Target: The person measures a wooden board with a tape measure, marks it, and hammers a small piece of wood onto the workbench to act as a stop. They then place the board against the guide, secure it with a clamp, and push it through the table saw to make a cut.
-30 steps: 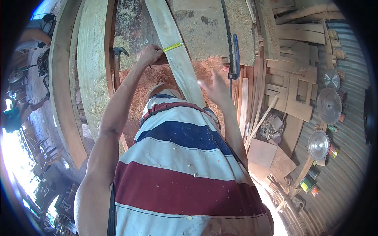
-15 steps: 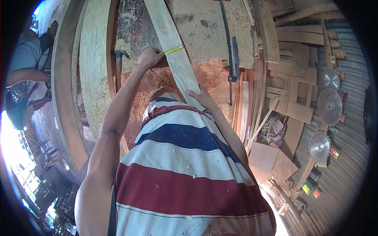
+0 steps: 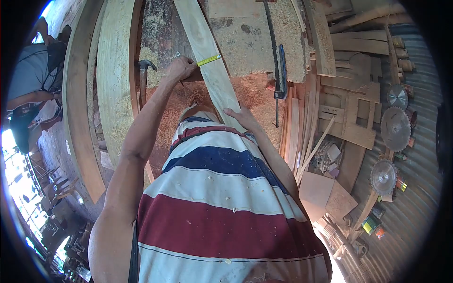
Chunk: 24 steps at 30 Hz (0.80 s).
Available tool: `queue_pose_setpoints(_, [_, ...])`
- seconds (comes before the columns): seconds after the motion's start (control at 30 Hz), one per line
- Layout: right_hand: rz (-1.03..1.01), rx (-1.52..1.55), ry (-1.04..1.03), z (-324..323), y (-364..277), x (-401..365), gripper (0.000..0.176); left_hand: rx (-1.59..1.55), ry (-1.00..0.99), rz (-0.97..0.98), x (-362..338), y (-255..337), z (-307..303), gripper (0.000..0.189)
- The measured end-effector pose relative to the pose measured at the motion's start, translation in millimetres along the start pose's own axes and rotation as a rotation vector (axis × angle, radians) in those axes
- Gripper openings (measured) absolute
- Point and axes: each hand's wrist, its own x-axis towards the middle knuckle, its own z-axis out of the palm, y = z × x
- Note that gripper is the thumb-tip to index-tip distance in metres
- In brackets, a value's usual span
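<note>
A long pale wooden board [image 3: 214,78] slants from the top of the view down to my waist. Closed around a tape measure, mostly hidden by the fingers, my left hand [image 3: 180,69] is at the board's left edge. The yellow tape blade [image 3: 208,60] lies across the board's width, its end at the right edge. My right hand [image 3: 240,117] grips the near end of the board, thumb on the upper face and fingers hidden behind the edge.
A hammer [image 3: 144,78] lies left of my left arm, beside long planks [image 3: 113,70]. A blue clamp [image 3: 281,70] stands at the right of the sawdust-covered bench [image 3: 245,37]. Circular saw blades [image 3: 395,128] hang on the right wall. Another person [image 3: 35,75] is at far left.
My hands, the tape and the board stay almost the same. The person at far left has shifted posture, with an arm in a different position.
</note>
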Motion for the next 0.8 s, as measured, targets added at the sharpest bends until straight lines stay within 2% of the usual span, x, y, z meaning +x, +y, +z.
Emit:
queue_pose_setpoints(0.07, [0.037, -0.031, 0.01, -1, -5, -2, 0.089, 0.012, 0.008, -0.004, -4, 4, -2, 0.044])
queue_pose_setpoints(0.17, [-0.013, 0.0, -0.007, -2, -7, -4, 0.092, 0.021, 0.015, -0.037, -14, 14, -9, 0.045])
queue_pose_setpoints(0.27, [-0.005, -0.022, 0.01, 5, 25, 11, 0.094, 0.048, 0.052, -0.02, -8, 11, -4, 0.05])
queue_pose_setpoints(0.47, [0.024, -0.013, -0.003, -1, -2, -1, 0.094, 0.167, 0.065, -0.068, -15, 35, -14, 0.077])
queue_pose_setpoints(0.8, [0.019, 0.006, 0.014, -1, -3, -2, 0.095, 0.205, 0.067, -0.114, -10, 42, -14, 0.093])
